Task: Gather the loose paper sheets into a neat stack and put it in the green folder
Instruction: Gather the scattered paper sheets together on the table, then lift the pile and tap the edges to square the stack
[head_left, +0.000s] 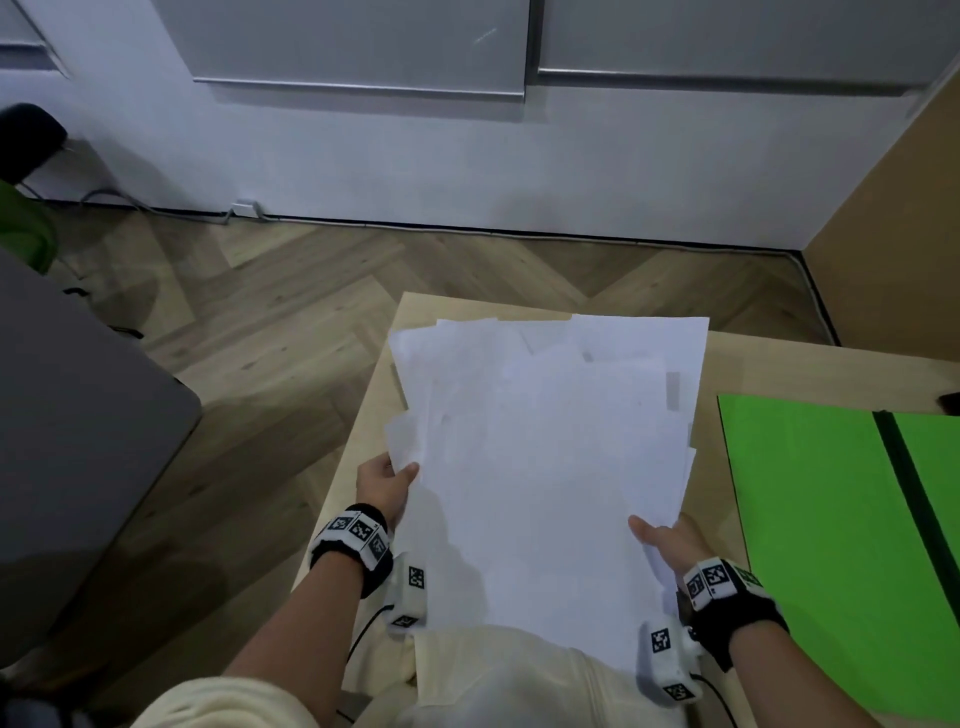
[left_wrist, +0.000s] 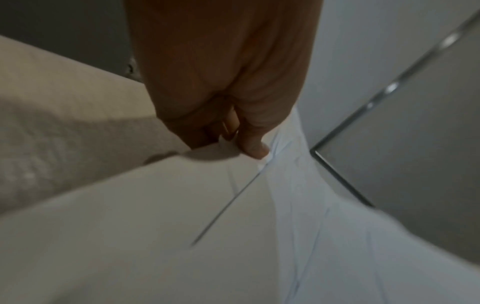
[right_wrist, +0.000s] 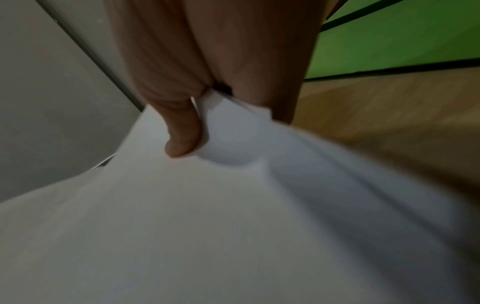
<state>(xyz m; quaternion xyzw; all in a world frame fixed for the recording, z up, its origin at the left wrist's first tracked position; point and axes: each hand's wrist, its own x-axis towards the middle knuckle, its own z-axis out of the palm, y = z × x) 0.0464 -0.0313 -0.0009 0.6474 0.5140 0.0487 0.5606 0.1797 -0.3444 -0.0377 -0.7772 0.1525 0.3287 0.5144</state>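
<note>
A loose, uneven pile of white paper sheets (head_left: 545, 457) is lifted off the wooden table (head_left: 779, 364), its edges fanned out and not aligned. My left hand (head_left: 387, 486) pinches the pile's left edge, thumb on top; the left wrist view shows the thumb (left_wrist: 253, 146) pressing on the sheets (left_wrist: 233, 236). My right hand (head_left: 662, 543) pinches the lower right edge, with the thumb (right_wrist: 182, 139) on top of the sheets (right_wrist: 233, 226). The green folder (head_left: 831, 545) lies open and flat on the table to the right, also seen as a green folder (right_wrist: 389, 41) behind my right hand.
A grey furniture piece (head_left: 78, 441) stands at the left over the herringbone wood floor (head_left: 311, 291). A white wall with grey cabinet fronts (head_left: 363, 47) runs along the back. A brown panel (head_left: 893, 223) closes the right side.
</note>
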